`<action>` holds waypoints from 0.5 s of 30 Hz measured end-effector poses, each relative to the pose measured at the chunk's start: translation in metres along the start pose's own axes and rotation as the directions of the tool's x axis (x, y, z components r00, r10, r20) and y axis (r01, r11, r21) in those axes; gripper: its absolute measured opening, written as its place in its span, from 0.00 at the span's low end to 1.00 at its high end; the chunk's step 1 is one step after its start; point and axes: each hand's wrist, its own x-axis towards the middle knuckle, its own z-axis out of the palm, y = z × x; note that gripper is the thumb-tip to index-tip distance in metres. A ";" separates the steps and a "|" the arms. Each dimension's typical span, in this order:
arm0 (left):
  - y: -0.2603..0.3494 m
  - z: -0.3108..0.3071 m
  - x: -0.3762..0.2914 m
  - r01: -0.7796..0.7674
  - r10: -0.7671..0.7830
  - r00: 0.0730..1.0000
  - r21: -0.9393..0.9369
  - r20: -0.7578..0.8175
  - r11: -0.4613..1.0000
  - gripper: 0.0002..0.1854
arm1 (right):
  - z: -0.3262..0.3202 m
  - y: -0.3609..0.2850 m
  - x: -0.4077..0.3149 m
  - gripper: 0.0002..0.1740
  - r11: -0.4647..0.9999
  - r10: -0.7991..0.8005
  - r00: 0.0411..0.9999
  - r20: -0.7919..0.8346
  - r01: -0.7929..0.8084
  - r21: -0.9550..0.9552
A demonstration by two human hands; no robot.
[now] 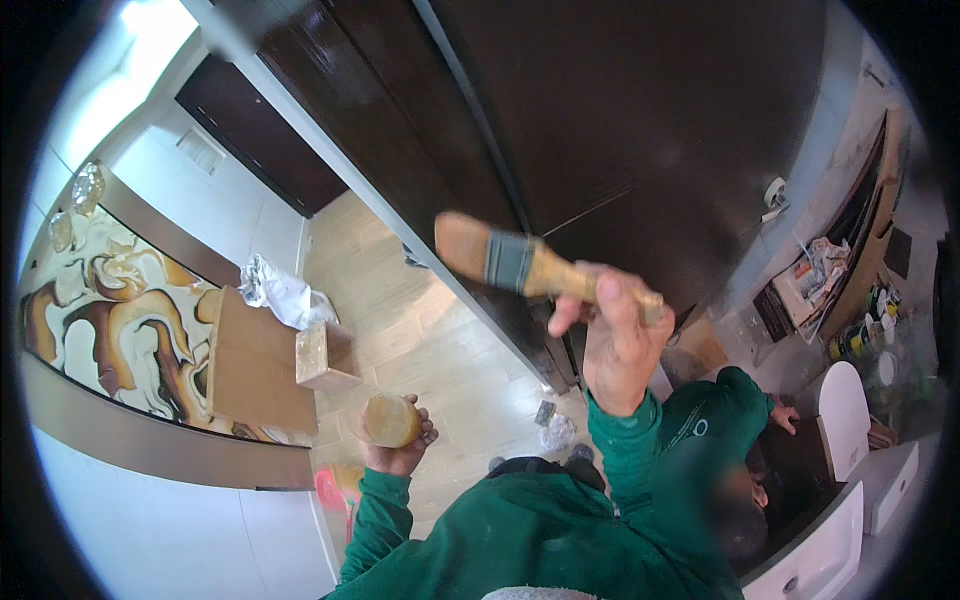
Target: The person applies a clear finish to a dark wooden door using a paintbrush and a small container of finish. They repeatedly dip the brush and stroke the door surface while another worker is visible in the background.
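My right hand point(619, 337) grips the wooden handle of a wide flat paintbrush point(510, 259), raised in front of a dark brown door panel point(637, 112). The brush has a dark ferrule, and its bristles point up and to the left, a little blurred. Lower and to the left, my left hand point(397, 450) holds a round, yellowish container point(392, 420) from below. Its contents cannot be made out. A long dark vertical strip of the door or its frame lies behind the brush.
Close on the right, a co-worker in green point(705, 427) bends beside white washbasins point(825, 555). A wooden box point(326, 360) and white sheeting point(285, 292) stand left on the tiled floor. Cardboard point(259, 360) leans against a swirl-patterned panel point(127, 322). Crumpled material point(557, 433) lies near my feet.
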 end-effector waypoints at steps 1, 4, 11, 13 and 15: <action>0.000 0.002 -0.001 -0.007 0.007 1.000 -0.001 0.005 1.000 0.38 | 0.009 -0.005 0.013 0.14 0.997 -0.075 0.997 0.015 0.075 -0.010; -0.002 0.005 -0.003 -0.019 0.019 0.999 -0.017 0.046 1.000 0.37 | 0.038 -0.018 0.044 0.12 0.973 -0.229 0.972 0.045 0.228 0.033; -0.006 -0.002 -0.002 -0.031 0.033 0.998 -0.047 0.057 0.998 0.38 | 0.070 -0.004 0.076 0.12 0.932 -0.359 0.928 0.096 0.362 -0.008; -0.007 -0.004 -0.002 -0.033 0.037 0.998 -0.072 0.052 0.997 0.38 | 0.052 0.010 0.066 0.14 0.949 -0.256 0.966 0.044 0.260 -0.181; -0.007 -0.006 0.000 -0.023 0.027 0.999 -0.091 0.047 0.996 0.37 | 0.026 0.025 0.050 0.14 0.962 -0.141 0.990 0.002 0.138 -0.235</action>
